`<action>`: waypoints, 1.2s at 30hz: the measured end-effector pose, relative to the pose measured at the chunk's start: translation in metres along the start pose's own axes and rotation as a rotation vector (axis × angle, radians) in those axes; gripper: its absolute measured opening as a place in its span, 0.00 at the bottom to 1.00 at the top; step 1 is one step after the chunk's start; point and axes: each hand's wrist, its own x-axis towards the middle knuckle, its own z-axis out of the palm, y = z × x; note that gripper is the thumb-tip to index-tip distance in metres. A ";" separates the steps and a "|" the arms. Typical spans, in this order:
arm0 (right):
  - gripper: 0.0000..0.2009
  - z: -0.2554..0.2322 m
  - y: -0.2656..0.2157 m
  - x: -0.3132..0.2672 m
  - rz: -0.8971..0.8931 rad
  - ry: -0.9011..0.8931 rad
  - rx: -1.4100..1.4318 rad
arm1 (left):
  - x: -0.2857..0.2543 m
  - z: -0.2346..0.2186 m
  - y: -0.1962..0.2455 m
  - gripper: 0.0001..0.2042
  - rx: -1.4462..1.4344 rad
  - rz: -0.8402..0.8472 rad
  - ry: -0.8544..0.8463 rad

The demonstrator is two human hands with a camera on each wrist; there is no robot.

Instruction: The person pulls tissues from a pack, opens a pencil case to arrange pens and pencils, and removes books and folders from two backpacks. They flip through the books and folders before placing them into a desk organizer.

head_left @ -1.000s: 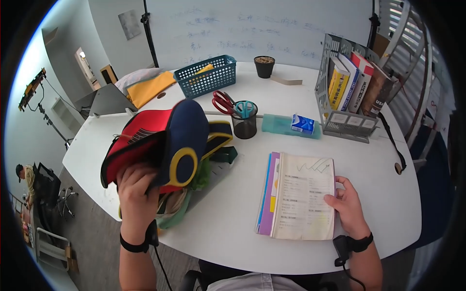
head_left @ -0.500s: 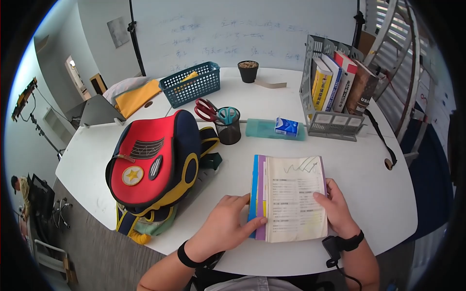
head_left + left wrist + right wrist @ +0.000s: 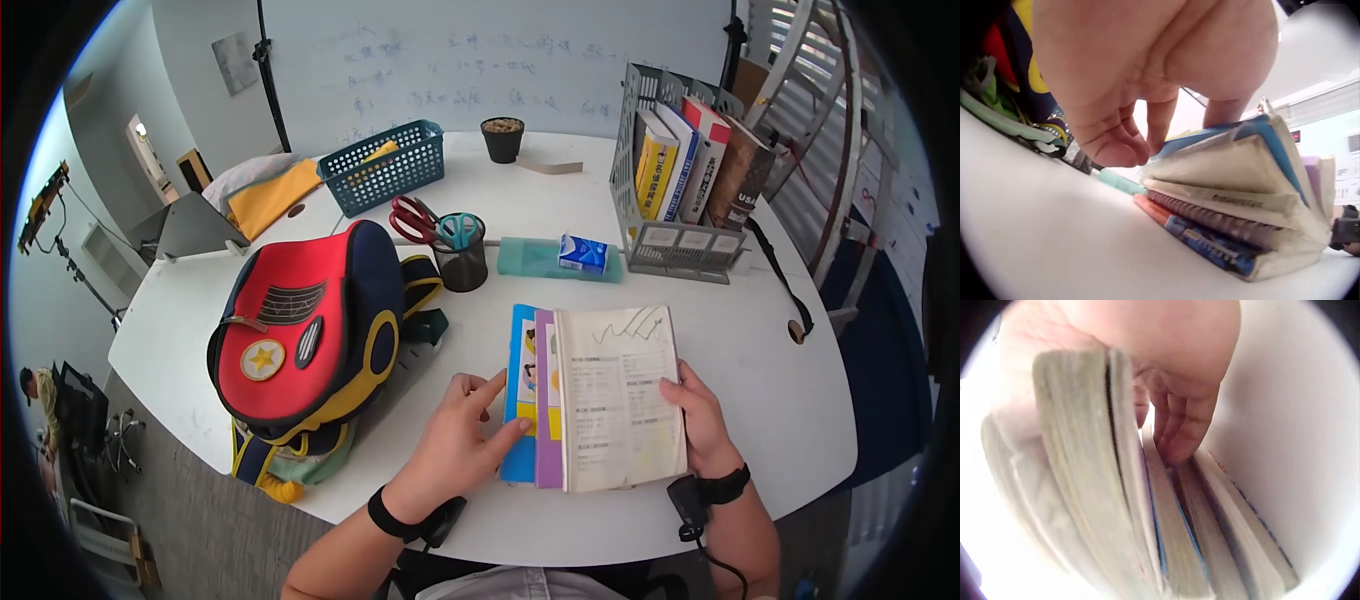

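Overlapping near front edge of table (image 3: 520, 532), blue book (image 3: 519, 462) is pinched by left hand (image 3: 447, 446), worn textbook (image 3: 612, 430) gripped by right hand (image 3: 708, 432), likely for steadiness.

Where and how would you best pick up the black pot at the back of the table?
I'd grip the pot around its side, just under the rim, coming from the front. It stands upright and narrows downward, so the wider top should help against slipping. A pale strip lies towards its right.
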 end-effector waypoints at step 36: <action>0.48 0.046 -0.004 -0.038 0.038 -0.168 -1.032 | 0.021 0.026 0.015 0.47 0.585 -0.030 -0.004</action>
